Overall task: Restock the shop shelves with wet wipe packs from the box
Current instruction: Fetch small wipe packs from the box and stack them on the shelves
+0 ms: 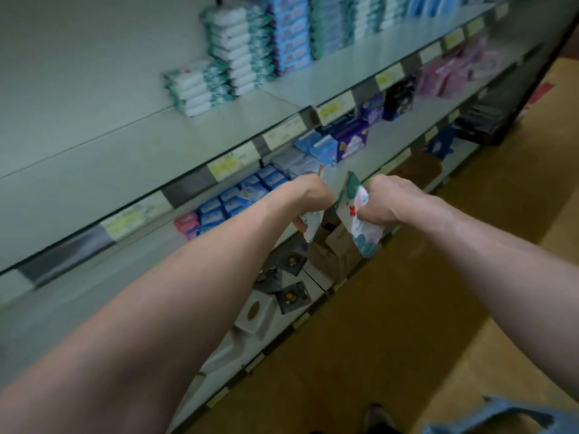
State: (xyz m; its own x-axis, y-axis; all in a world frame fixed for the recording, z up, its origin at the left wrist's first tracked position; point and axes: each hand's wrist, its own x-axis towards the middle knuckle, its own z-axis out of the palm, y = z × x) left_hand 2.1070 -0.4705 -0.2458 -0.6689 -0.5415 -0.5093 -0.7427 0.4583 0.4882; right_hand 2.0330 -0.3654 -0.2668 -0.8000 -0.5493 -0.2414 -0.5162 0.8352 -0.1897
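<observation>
Hands, two, bare: held close together but apart, just in front of the middle shelf edge.

Left hand [313,194]: fingers are curled round the first pack [313,225]. Only the pack's lower end is seen, projecting toward six o'clock below the fist.

Right hand [383,200]: clamped on the second pack [360,220], which is printed in teal, pink and red. This pack is gripped round its middle and tilted, with one end toward twelve o'clock and the other toward six.

Stacked packs [225,67]: ranged on the top shelf [125,142], at eleven o'clock from the hands. Exact print is lost to blur.

Box: not seen.

Handling, as judged: each pack is taken to be light, soft and pliable, in a film wrap that may be slick. The second pack appears dented under the grip. Breakage is not expected. Hold is best taken across the broad faces at mid-length, not at the sealed ends.
</observation>
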